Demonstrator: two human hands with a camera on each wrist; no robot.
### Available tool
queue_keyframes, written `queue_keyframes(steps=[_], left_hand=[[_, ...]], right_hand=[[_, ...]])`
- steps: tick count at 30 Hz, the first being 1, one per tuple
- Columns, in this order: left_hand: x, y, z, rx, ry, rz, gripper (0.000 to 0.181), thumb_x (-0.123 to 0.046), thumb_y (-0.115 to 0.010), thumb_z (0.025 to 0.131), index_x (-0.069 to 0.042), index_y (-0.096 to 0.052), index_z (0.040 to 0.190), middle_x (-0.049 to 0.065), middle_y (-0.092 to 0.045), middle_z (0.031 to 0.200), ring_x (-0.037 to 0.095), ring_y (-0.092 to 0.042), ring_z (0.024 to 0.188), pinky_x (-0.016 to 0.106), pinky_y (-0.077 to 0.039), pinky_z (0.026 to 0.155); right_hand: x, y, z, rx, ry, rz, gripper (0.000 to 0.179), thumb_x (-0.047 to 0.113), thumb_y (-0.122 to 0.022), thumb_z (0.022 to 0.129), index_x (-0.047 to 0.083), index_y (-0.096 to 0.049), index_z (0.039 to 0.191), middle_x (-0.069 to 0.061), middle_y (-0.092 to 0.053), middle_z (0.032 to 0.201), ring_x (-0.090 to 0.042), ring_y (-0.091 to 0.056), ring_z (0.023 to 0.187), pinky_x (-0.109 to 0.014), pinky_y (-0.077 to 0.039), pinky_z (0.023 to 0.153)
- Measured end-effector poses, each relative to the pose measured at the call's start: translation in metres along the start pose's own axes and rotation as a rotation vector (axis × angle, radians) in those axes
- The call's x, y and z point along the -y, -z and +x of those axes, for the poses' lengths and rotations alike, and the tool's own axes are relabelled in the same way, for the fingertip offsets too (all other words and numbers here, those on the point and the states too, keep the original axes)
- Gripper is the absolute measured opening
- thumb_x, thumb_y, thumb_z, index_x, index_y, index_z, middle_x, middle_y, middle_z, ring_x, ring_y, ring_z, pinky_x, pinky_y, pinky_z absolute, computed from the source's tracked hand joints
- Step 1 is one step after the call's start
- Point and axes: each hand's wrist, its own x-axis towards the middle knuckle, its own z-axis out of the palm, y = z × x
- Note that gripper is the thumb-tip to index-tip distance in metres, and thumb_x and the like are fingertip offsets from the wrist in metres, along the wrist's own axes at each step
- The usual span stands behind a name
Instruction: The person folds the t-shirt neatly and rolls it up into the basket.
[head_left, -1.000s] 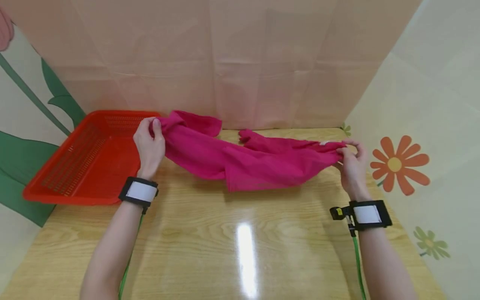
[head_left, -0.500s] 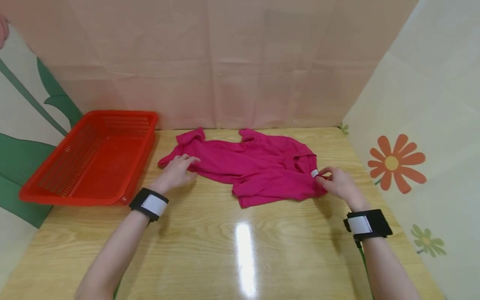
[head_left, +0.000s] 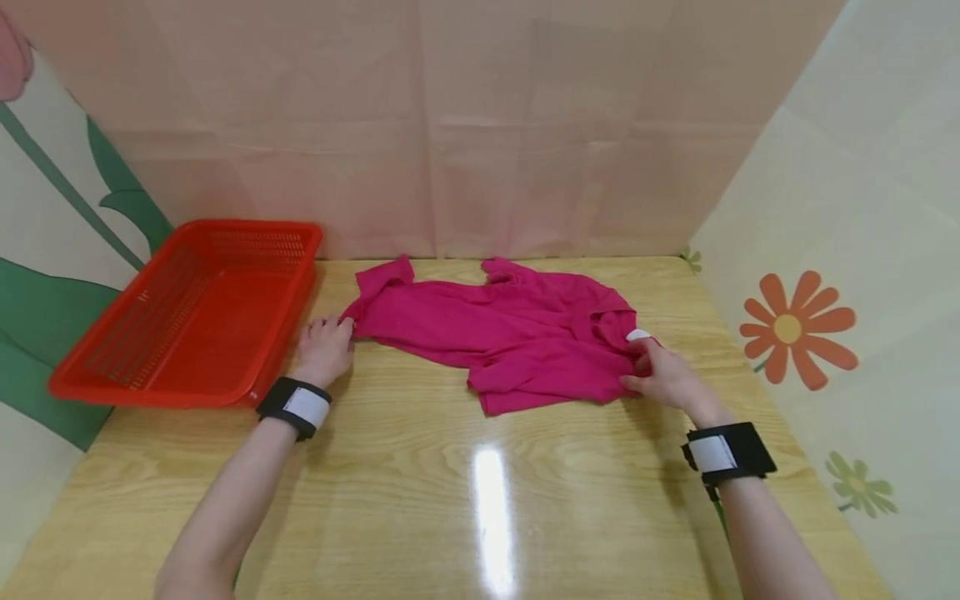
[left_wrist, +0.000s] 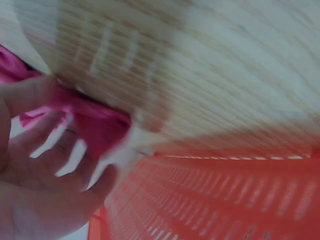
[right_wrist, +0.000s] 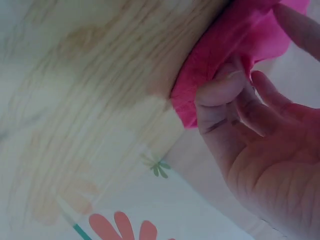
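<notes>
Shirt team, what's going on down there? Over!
Left hand touching pink shirt, grip unclear. Right hand pinching it near collar. Shirt rumpled on table. Red basket beside left hand, apart from shirt.

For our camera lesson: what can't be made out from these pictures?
Pink garment: underside hidden by its upper layer, head view.
White label: too small to read, head view.
Red basket: cut off by frame edges, left wrist view.
Right hand: cropped by edge, right wrist view.

Head: above, facing forward and down, farthest
Left wrist: close at left hand (left_wrist: 42, 192), towards basket (left_wrist: 215, 182)
Right wrist: close at right hand (right_wrist: 267, 155), towards tabletop (right_wrist: 90, 75)
All 3 share: pink garment (head_left: 480, 321)
</notes>
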Motion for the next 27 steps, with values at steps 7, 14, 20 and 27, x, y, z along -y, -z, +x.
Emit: queue_keyframes(steps=[7,14,20,27], left_hand=[[-0.003,0.007,0.004,-0.207,-0.056,-0.184,0.025,-0.011,-0.048,0.104,0.005,-0.061,0.089,0.025,-0.064,0.081,0.047,-0.061,0.084,0.055,-0.048,0.077],[-0.017,0.044,0.006,-0.287,0.027,-0.460,0.038,-0.031,-0.036,0.110,0.001,-0.057,0.108,0.026,-0.064,0.087,0.045,-0.063,0.083,0.055,-0.048,0.069],[-0.015,0.070,-0.001,-0.367,-0.067,-0.552,0.029,-0.030,-0.068,0.097,-0.003,-0.073,0.105,0.019,-0.076,0.093,0.028,-0.063,0.076,0.027,-0.043,0.061],[-0.011,0.089,-0.021,-0.189,-0.128,-0.604,0.029,-0.030,-0.078,0.089,-0.006,-0.076,0.105,0.014,-0.074,0.092,0.021,-0.055,0.075,0.022,-0.041,0.060]], right_hand=[[-0.006,-0.003,0.006,-0.031,0.049,-0.045,0.046,0.013,-0.069,0.090,-0.010,-0.055,0.128,-0.027,-0.066,0.106,-0.039,-0.062,0.096,-0.052,-0.051,0.084],[-0.007,0.008,0.002,-0.137,0.102,0.051,0.027,0.003,-0.061,0.091,-0.014,-0.066,0.111,-0.030,-0.069,0.102,-0.030,-0.062,0.085,-0.035,-0.050,0.071],[-0.019,0.038,-0.015,-0.558,-0.035,0.198,0.024,0.008,-0.052,0.097,-0.005,-0.069,0.107,-0.011,-0.068,0.099,0.004,-0.049,0.081,-0.014,-0.042,0.059],[-0.048,0.055,-0.043,-0.688,-0.199,0.285,0.028,0.015,-0.050,0.101,-0.001,-0.067,0.116,0.014,-0.049,0.102,0.004,-0.039,0.088,-0.012,-0.041,0.064]])
